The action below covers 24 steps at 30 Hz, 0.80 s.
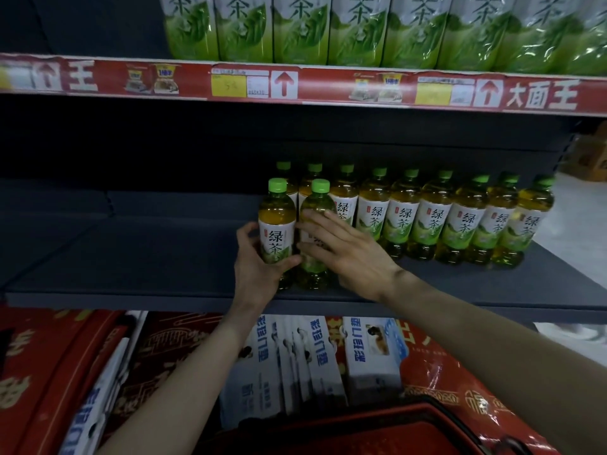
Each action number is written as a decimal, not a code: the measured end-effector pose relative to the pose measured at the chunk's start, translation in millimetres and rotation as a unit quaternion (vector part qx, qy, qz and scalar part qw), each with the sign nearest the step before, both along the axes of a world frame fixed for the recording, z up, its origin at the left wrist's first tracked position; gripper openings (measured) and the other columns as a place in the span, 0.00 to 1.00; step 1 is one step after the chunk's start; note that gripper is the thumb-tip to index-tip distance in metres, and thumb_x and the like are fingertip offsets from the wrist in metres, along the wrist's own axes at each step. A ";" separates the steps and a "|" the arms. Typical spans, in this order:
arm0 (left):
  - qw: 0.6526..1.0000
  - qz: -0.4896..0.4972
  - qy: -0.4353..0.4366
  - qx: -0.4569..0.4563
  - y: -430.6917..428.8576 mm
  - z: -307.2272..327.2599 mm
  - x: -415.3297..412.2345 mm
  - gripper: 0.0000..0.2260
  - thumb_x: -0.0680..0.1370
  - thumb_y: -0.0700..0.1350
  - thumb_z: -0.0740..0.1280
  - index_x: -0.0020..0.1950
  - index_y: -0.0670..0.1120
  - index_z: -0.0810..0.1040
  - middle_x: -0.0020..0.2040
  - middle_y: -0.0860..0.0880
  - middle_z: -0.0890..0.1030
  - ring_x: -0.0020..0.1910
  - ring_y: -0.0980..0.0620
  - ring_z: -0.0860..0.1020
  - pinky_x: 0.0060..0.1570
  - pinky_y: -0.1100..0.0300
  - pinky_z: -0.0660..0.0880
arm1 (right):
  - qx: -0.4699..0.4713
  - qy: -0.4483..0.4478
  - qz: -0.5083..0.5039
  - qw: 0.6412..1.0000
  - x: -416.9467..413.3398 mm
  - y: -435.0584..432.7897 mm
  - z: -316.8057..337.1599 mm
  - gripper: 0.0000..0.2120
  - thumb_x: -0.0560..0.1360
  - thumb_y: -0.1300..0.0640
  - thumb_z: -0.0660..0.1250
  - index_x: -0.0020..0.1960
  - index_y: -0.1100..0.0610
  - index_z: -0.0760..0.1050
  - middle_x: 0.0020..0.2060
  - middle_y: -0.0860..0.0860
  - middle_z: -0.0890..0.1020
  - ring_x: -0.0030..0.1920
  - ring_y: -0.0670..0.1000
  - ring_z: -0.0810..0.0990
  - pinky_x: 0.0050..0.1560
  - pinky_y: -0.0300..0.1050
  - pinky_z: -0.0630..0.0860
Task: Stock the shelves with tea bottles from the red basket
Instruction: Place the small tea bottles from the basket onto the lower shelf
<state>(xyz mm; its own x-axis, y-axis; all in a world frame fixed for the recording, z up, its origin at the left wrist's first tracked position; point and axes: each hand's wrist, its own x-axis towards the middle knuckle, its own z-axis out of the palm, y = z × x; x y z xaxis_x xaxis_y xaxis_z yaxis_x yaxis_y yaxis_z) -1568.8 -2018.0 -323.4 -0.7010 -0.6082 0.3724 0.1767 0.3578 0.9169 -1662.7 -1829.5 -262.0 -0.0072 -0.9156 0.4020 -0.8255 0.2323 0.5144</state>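
In the head view, two green-capped tea bottles are seen upright at the front of the dark shelf (147, 257), touching each other. The left bottle (276, 221) is gripped low down by the left hand (258, 270), with thumb and fingers curled round it. The right bottle (316, 208) is touched by the right hand (348, 254), whose fingers are spread and nearly straight across the label. A row (460, 221) of like bottles is ranged just behind and to the right. The red basket (394, 418) is seen below, at the bottom edge.
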 end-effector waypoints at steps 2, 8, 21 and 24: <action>1.000 -0.010 -0.012 0.007 -0.3 0.1 4.8 0.45 0.65 0.46 0.86 0.74 0.55 0.63 0.65 0.51 0.77 0.64 0.54 0.78 0.65 0.54 0.77 | -0.068 -0.075 0.019 0.995 6.6 7.7 -11.4 0.31 0.70 0.67 0.72 0.73 0.57 0.74 0.79 0.58 0.66 0.83 0.59 0.55 0.83 0.58 0.53; 0.992 -0.058 -0.108 0.025 -23.8 -4.8 17.5 0.45 0.68 0.41 0.84 0.77 0.50 0.61 0.63 0.50 0.74 0.60 0.52 0.76 0.57 0.60 0.73 | -0.365 -0.546 -0.106 0.747 38.6 4.7 -48.8 0.40 0.74 0.55 0.79 0.79 0.50 0.61 0.76 0.46 0.66 0.74 0.43 0.65 0.75 0.42 0.67; 0.988 0.008 -0.152 -0.023 -33.4 -10.7 0.7 0.27 0.70 0.43 0.83 0.67 0.42 0.80 0.57 0.49 0.84 0.55 0.52 0.82 0.55 0.62 0.77 | -0.319 -0.610 -0.207 0.695 7.2 -34.6 -73.1 0.30 0.74 0.47 0.77 0.73 0.54 0.74 0.63 0.51 0.83 0.65 0.51 0.80 0.64 0.40 0.75; 0.988 0.017 -0.148 -0.030 -35.4 -11.6 -6.7 0.27 0.70 0.43 0.83 0.67 0.42 0.80 0.56 0.51 0.83 0.56 0.51 0.82 0.54 0.63 0.76 | -0.319 -0.600 -0.218 0.701 -2.2 -39.7 -74.1 0.31 0.73 0.45 0.78 0.72 0.53 0.75 0.63 0.51 0.83 0.65 0.51 0.80 0.65 0.44 0.77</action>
